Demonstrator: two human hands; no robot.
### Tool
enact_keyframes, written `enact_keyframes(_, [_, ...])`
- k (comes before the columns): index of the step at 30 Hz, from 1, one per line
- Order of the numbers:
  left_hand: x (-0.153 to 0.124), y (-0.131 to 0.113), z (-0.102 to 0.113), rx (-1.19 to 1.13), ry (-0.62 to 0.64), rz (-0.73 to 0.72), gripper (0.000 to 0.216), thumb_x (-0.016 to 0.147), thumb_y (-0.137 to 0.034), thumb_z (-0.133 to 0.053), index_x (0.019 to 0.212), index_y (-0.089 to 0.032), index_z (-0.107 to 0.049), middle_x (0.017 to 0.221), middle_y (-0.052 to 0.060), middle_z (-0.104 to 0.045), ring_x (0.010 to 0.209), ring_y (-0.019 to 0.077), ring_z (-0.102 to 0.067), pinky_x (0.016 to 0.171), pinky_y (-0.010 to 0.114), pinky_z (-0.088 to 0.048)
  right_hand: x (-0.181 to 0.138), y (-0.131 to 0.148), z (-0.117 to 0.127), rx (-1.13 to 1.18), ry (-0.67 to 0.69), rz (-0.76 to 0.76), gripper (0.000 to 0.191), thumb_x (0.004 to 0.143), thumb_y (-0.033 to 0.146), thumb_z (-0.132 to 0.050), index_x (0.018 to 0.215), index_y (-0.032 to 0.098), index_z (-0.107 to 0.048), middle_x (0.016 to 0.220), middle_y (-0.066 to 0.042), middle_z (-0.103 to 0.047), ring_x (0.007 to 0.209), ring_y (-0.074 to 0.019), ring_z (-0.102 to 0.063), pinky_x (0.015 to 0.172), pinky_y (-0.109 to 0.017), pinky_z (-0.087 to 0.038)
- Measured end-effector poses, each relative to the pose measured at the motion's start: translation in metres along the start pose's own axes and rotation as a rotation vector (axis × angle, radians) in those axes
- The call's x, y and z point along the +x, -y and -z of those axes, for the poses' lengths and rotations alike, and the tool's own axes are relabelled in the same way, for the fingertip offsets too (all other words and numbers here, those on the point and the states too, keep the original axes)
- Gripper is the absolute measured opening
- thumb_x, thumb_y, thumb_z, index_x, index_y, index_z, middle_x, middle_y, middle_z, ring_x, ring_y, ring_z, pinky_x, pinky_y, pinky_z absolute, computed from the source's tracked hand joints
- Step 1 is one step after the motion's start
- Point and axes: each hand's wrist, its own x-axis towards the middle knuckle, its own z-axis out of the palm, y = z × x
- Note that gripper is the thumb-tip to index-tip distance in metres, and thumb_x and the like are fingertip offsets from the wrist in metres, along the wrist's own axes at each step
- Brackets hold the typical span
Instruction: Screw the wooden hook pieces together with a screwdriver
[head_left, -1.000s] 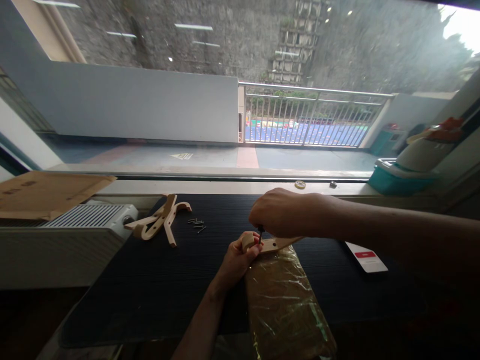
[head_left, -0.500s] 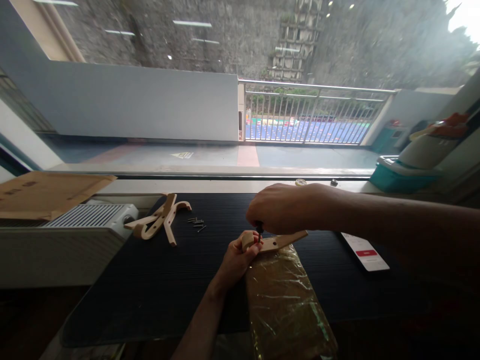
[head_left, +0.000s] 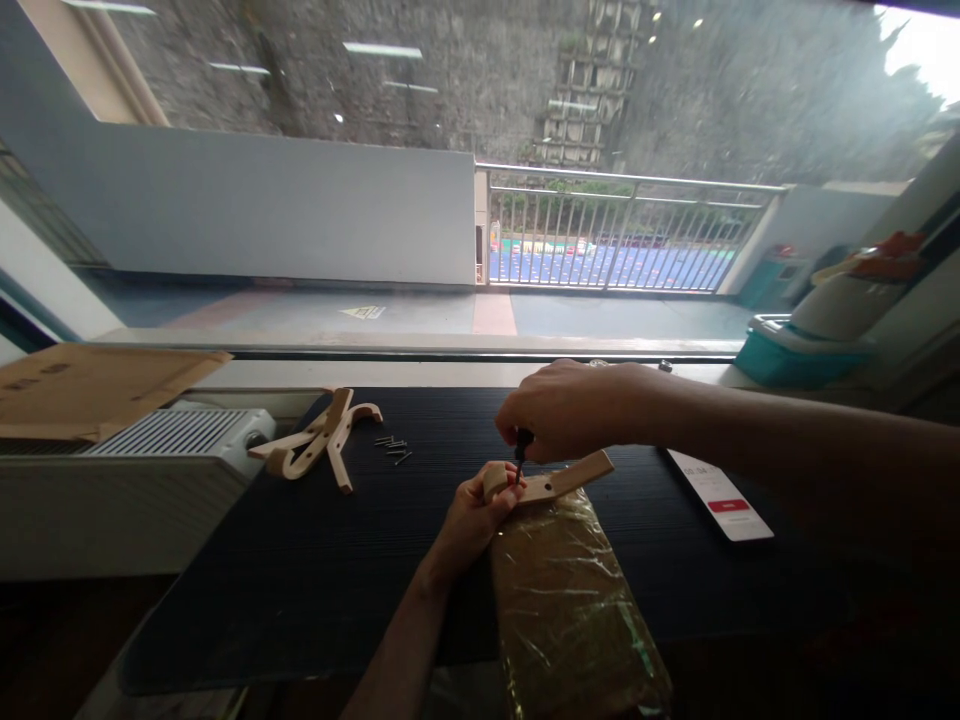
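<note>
My left hand [head_left: 478,512] is closed around the curved end of a pale wooden hook piece [head_left: 536,488], which has a dark hole along its arm. That piece rests across the far end of a box wrapped in brown tape [head_left: 566,590]. My right hand [head_left: 551,412] grips the dark handle of a screwdriver [head_left: 522,445] from above. The screwdriver stands nearly upright, its tip down at the wood beside my left fingertips. Whether a screw sits under the tip is hidden.
More wooden hook pieces [head_left: 322,440] lie at the table's left, with several loose screws [head_left: 394,447] beside them. A phone [head_left: 724,500] lies to the right on the black table [head_left: 337,560]. Behind are the window sill [head_left: 375,372] and a teal container [head_left: 795,350].
My right hand has turned slightly, its fingers shifting on the screwdriver, so more of the handle shows. My left hand and the wooden piece stay in place.
</note>
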Motion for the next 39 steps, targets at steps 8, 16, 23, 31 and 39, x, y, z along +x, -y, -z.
enact_keyframes(8, [-0.002, -0.007, -0.002, -0.008, 0.01, 0.027, 0.021, 0.072, -0.031, -0.068, 0.085, -0.015, -0.062, 0.09, 0.001, -0.062, 0.082, 0.0125, -0.055, 0.079, 0.021, -0.042, 0.009, -0.001, -0.006, -0.008, 0.017, 0.017, 0.02, 0.077, 0.02, -0.054, 0.086, 0.014, -0.071, 0.074, -0.006, -0.066, 0.061, -0.0135, -0.052, 0.055, -0.028, -0.034])
enact_keyframes(16, [-0.001, -0.005, -0.002, -0.055, -0.012, 0.035, 0.024, 0.068, -0.032, -0.071, 0.084, -0.015, -0.063, 0.088, 0.001, -0.064, 0.085, 0.0136, -0.057, 0.079, 0.022, -0.043, 0.002, 0.0, -0.005, -0.003, -0.023, -0.077, 0.023, 0.077, 0.027, -0.055, 0.092, 0.017, -0.068, 0.082, -0.005, -0.066, 0.068, -0.0153, -0.053, 0.058, -0.03, -0.034])
enact_keyframes(23, [-0.002, -0.012, -0.005, -0.003, -0.051, 0.014, 0.025, 0.063, -0.034, -0.073, 0.077, -0.014, -0.067, 0.085, 0.002, -0.064, 0.079, 0.0141, -0.057, 0.076, 0.023, -0.044, 0.002, 0.001, -0.008, -0.029, -0.004, 0.049, 0.023, 0.075, 0.011, -0.054, 0.089, 0.017, -0.07, 0.078, -0.004, -0.065, 0.063, -0.0126, -0.05, 0.056, -0.028, -0.033])
enact_keyframes(31, [0.0, -0.007, -0.003, 0.014, -0.073, 0.055, 0.027, 0.061, -0.036, -0.074, 0.076, -0.014, -0.067, 0.091, 0.004, -0.065, 0.082, 0.0155, -0.058, 0.075, 0.023, -0.045, 0.004, -0.006, -0.012, 0.031, -0.008, 0.014, 0.023, 0.079, 0.024, -0.054, 0.088, 0.013, -0.071, 0.077, -0.007, -0.067, 0.063, -0.0139, -0.051, 0.056, -0.029, -0.034])
enact_keyframes(39, [-0.001, -0.013, -0.003, 0.08, -0.065, 0.06, 0.029, 0.062, -0.039, -0.074, 0.073, -0.014, -0.066, 0.096, 0.006, -0.064, 0.087, 0.0182, -0.058, 0.075, 0.024, -0.045, -0.001, -0.012, 0.0, 0.165, 0.037, 0.002, 0.038, 0.079, 0.036, -0.056, 0.109, 0.015, -0.065, 0.093, -0.01, -0.068, 0.072, -0.017, -0.056, 0.058, -0.029, -0.037])
